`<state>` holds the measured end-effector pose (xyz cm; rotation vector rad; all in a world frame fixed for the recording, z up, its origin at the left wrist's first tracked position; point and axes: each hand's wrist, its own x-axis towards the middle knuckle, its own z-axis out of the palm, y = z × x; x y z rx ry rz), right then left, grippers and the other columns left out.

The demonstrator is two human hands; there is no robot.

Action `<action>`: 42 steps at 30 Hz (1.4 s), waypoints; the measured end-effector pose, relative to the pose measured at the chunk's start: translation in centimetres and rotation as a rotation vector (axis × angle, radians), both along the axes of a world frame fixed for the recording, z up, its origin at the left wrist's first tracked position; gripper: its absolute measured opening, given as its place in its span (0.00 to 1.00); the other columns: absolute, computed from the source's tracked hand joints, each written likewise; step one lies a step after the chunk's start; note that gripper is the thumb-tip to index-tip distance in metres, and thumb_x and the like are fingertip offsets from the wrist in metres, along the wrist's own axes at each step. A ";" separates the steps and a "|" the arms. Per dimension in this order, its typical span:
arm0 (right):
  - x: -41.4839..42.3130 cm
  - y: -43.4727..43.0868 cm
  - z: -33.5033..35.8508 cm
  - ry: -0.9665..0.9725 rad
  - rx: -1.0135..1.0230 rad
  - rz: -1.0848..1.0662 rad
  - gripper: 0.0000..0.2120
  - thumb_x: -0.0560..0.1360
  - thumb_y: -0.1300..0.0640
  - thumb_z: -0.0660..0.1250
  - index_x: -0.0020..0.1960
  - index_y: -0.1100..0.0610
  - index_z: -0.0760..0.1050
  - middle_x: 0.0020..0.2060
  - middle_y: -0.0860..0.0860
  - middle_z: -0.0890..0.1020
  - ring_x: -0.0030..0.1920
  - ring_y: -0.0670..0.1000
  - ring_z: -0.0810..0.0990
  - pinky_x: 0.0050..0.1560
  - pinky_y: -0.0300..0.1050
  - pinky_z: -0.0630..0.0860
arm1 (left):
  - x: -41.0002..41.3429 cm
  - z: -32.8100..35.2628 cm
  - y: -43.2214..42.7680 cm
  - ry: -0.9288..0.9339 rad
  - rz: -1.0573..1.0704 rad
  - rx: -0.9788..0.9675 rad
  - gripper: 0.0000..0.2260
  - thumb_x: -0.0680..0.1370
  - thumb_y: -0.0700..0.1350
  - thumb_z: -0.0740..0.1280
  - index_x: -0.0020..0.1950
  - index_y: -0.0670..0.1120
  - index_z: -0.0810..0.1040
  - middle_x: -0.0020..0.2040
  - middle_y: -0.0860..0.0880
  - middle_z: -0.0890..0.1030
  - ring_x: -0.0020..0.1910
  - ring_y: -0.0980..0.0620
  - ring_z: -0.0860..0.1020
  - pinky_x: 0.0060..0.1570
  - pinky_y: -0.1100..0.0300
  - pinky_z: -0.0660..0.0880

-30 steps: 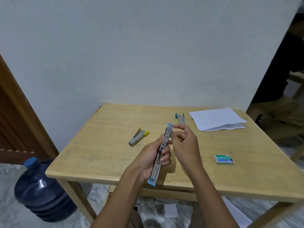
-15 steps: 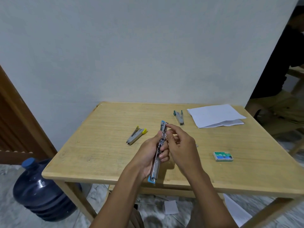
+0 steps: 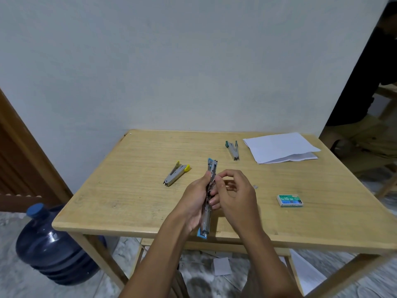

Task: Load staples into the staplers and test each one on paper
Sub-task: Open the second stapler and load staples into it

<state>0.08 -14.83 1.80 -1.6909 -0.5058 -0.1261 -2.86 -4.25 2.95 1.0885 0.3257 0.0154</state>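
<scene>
Loading tip: seat the staple strip flat in the channel, legs down, before closing.
Left hand (image 3: 193, 203): grips the blue-ended metal stapler (image 3: 205, 220), opened flat, above the wooden table's (image 3: 129, 190) front edge.
Right hand (image 3: 234, 196): curled fingertips pinch its middle; staples unseen.
Axis: lengthwise, pointing away from the person, far end raised.

Dim, even indoor light, soft shadows — wide-angle edge bending, mild blur

Blue-tipped stapler (image 3: 210, 195), green staple box (image 3: 290, 200)
</scene>
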 end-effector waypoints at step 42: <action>0.9 0.4 2.3 0.236 0.077 0.120 0.09 0.81 0.54 0.63 0.52 0.43 0.81 0.50 0.53 0.80 0.40 0.33 0.77 0.44 0.26 0.70 | 0.6 0.0 0.8 -0.063 0.084 -0.065 0.11 0.82 0.47 0.63 0.54 0.39 0.78 0.37 0.46 0.77 0.24 0.55 0.67 0.23 0.64 0.67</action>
